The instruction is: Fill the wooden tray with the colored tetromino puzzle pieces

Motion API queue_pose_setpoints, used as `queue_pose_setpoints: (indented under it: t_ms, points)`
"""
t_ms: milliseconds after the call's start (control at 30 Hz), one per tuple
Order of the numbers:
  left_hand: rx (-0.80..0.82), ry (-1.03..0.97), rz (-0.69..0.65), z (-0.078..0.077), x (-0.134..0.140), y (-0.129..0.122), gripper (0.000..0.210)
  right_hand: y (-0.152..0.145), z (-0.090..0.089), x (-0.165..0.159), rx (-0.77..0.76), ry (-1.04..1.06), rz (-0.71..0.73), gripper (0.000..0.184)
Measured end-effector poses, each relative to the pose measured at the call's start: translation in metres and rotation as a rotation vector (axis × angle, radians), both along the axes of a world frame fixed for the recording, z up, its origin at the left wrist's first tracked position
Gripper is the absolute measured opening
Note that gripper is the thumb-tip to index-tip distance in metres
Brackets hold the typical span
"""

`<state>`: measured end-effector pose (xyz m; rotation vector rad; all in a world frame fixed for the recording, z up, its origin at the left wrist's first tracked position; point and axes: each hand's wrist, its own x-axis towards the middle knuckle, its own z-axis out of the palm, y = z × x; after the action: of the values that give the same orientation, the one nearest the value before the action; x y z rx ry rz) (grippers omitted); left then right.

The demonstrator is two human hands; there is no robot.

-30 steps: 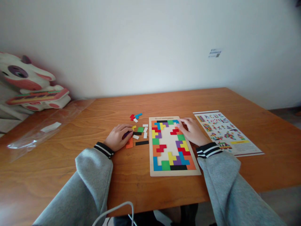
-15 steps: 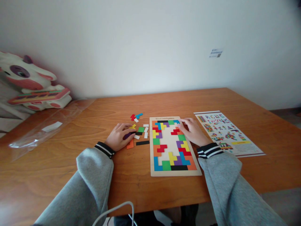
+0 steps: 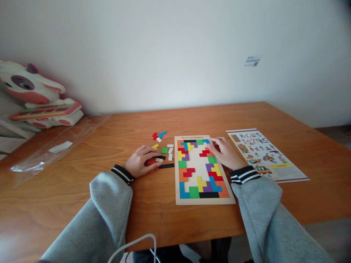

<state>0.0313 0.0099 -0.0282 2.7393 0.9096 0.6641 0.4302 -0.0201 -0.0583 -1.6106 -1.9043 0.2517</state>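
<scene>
My left hand (image 3: 140, 160) lies low over a loose cluster of puzzle pieces, fingers spread. An orange-red piece (image 3: 151, 161) shows partly beneath it; a white piece (image 3: 159, 160) and a short black piece (image 3: 161, 157) lie by its fingertips. My right hand (image 3: 225, 151) rests on the upper right edge of the wooden puzzle board (image 3: 177, 201), thumb and forefinger apart. Colourful block pieces line the board around a bare middle. A red piece (image 3: 189, 172) and a yellow piece (image 3: 201, 184) border that bare area. A green piece (image 3: 165, 150) is loose beside the board.
A printed pattern sheet (image 3: 263, 155) lies right of the board. At the far left stand a cow-shaped toy keyboard (image 3: 46, 98) and a clear plastic bag (image 3: 68, 146). Red and blue pieces (image 3: 162, 134) lie behind the cluster. A white cable (image 3: 137, 240) crosses the front edge.
My left hand has shifted slightly right and towards me over the pieces. The orange and white pieces beside it have moved, and the purple one is now hidden. My right hand stays put.
</scene>
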Motion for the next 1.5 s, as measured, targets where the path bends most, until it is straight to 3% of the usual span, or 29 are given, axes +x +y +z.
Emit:
queue_pose_setpoints:
  t_ms: [100, 300, 767, 1033, 1233, 1500]
  points:
    - [0.011, 0.005, -0.025, 0.0, 0.001, -0.003, 0.037, 0.0, 0.0, 0.0, 0.0, -0.005, -0.002, 0.053]
    - [0.038, -0.032, -0.1, 0.0, 0.006, -0.006, 0.022, 0.0, 0.0, 0.0, 0.007, 0.0, 0.0, 0.051]
    - [0.012, -0.096, -0.103, 0.003, 0.006, -0.007, 0.021, -0.001, 0.001, 0.001, -0.002, -0.012, 0.001, 0.05]
    - [0.116, -0.094, 0.15, 0.003, -0.027, 0.01, 0.027, 0.0, -0.002, 0.001, 0.024, 0.001, 0.013, 0.05]
    - [0.042, 0.027, 0.157, 0.001, -0.041, 0.013, 0.03, 0.0, 0.0, 0.0, 0.016, -0.008, 0.007, 0.049]
    - [0.071, 0.018, 0.193, 0.011, -0.05, 0.008, 0.034, 0.0, -0.001, 0.001, 0.036, -0.006, 0.009, 0.048]
